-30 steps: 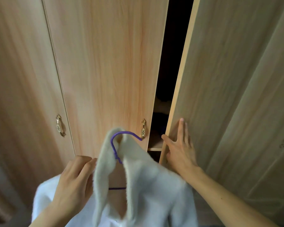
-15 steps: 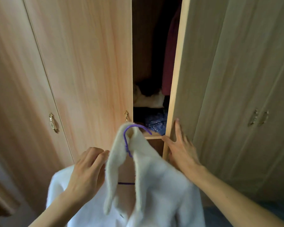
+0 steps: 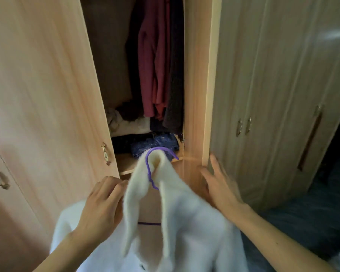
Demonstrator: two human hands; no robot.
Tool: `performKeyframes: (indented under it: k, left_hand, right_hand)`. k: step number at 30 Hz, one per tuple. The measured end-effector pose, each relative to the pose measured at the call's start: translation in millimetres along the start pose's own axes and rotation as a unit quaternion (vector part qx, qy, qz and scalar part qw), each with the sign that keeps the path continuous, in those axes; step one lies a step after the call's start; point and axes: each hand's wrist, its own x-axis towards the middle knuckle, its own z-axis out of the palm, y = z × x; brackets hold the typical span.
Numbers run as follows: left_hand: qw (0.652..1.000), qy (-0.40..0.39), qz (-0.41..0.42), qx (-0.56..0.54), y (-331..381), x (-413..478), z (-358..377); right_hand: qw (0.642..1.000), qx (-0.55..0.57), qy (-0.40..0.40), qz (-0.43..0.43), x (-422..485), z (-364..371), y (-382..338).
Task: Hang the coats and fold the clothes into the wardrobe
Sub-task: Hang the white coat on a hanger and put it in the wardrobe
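A white fluffy coat [image 3: 192, 222] hangs on a purple hanger [image 3: 150, 169] low in the middle of the head view. My left hand [image 3: 100, 207] grips the coat at its left shoulder, fingers curled. My right hand [image 3: 218, 187] lies with straight fingers on the lower edge of the open wardrobe door [image 3: 206, 91]. The wardrobe [image 3: 106, 75] stands open ahead. The hanger's hook points toward the opening.
Inside hang a dark red garment [image 3: 153, 61] and a dark one [image 3: 175, 75]. Folded clothes, white [image 3: 130, 124] and dark blue [image 3: 157, 144], lie on a shelf [image 3: 126, 163]. A shut door with a brass handle [image 3: 105, 154] stands left. More shut doors stand right.
The right door has swung much wider, showing the hanging clothes and shelf. My right hand stayed on its edge. The coat and left hand kept their place.
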Motion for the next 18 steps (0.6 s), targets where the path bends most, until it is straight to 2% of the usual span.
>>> performKeyframes:
  k: [2,7,9,14,18]
  left_hand:
    - [1.000,0.009,0.013,-0.018,8,8,8]
    - [0.999,0.009,0.021,-0.044,24,22,20]
    - [0.999,0.006,0.011,-0.053,28,23,24]
    - [0.997,0.008,0.003,-0.077,30,24,29]
    - [0.997,0.025,0.001,-0.078,27,22,30]
  right_hand:
    - [0.999,0.027,-0.012,0.042,-5,-5,13]
    - [0.995,0.063,-0.006,0.083,-17,-16,39]
    - [0.995,0.040,-0.002,0.090,-20,-20,47]
    - [0.998,0.045,0.013,0.044,-25,-26,52]
    - [0.988,0.150,0.025,-0.018,-29,-34,38]
